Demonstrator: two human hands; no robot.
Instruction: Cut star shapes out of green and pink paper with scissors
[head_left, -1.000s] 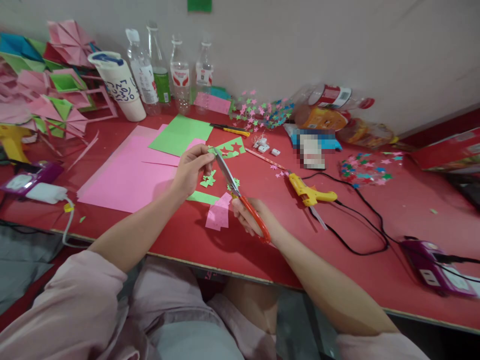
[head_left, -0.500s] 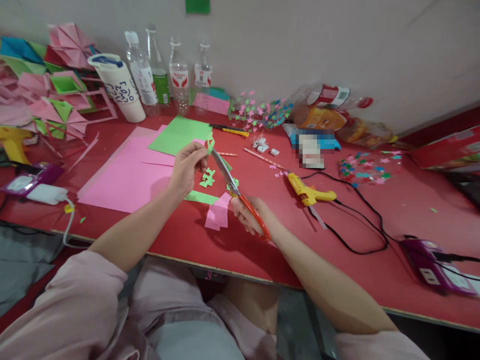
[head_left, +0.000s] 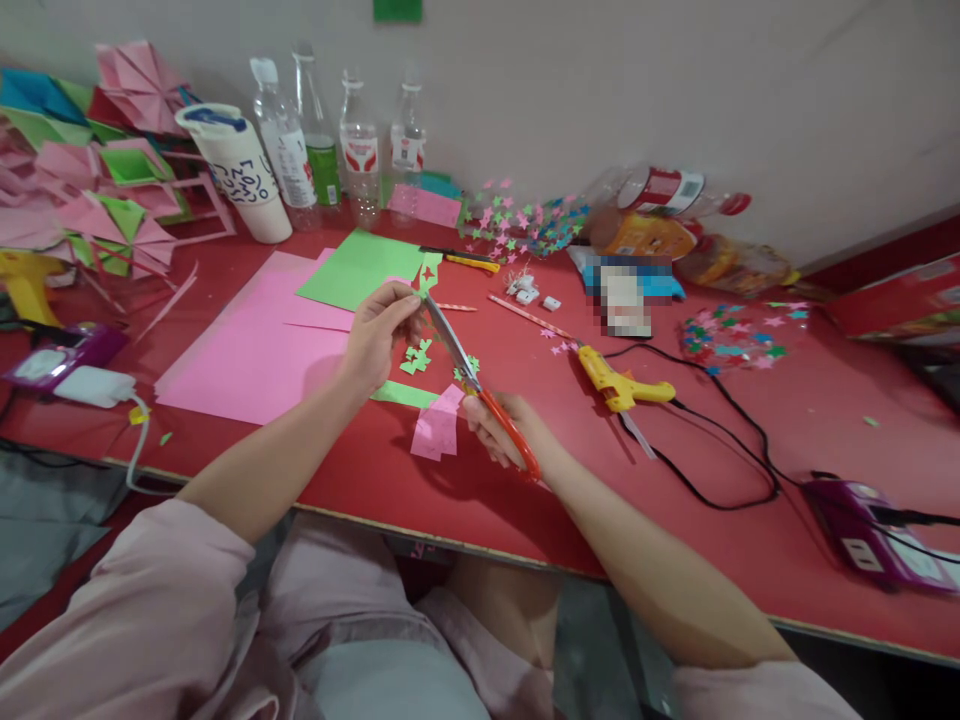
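Between the thumb and fingers of my left hand (head_left: 386,325) is a small piece of green paper (head_left: 429,270), with a star-like cutout showing red through it. My right hand (head_left: 501,425) grips orange-handled scissors (head_left: 480,380). Their blades look nearly closed and their tips reach the lower end of that piece, close to my left fingertips. Below the blades lie small green paper cutouts (head_left: 415,356), a green strip (head_left: 405,394) and several pink paper pieces (head_left: 436,425). A green sheet (head_left: 360,270) rests over large pink sheets (head_left: 247,350) beside my left hand.
A yellow glue gun (head_left: 622,385) with a black cord lies on the right, near a purple power strip (head_left: 877,535). A yellow cutter knife (head_left: 472,262) is behind the scissors. Plastic bottles (head_left: 360,160) and a white tumbler (head_left: 240,180) line the wall. Folded paper shapes (head_left: 112,170) fill the left.
The green piece in my left fingers has turned, so its cutout now faces me more broadly. The scissors and both hands stay almost in place.
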